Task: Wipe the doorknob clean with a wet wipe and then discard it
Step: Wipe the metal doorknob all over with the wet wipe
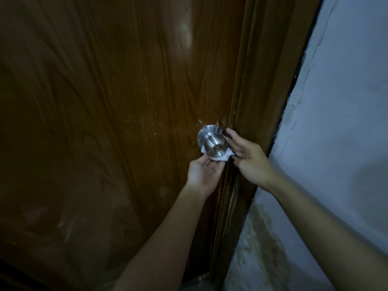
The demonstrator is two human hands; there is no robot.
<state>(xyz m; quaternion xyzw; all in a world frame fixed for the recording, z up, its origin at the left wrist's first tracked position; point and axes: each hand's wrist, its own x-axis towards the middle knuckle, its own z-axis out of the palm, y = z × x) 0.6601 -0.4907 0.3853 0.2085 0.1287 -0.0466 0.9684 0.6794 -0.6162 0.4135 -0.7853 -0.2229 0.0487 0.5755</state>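
Note:
A round steel doorknob (214, 143) with a brass keyhole sits on its steel rose plate at the right edge of the brown door. A white wet wipe (220, 161) is draped under and behind the knob. My left hand (204, 175) is palm up just below the knob, its fingers pressing the wipe against the knob's underside. My right hand (248, 158) reaches in from the right, fingers spread, touching the wipe's right end beside the knob. Part of the wipe is hidden behind the knob.
The brown wooden door (105, 122) fills the left and centre. Its door frame (252, 101) runs just right of the knob. A pale, cracked, stained wall (336, 122) lies further right. The scene is dim.

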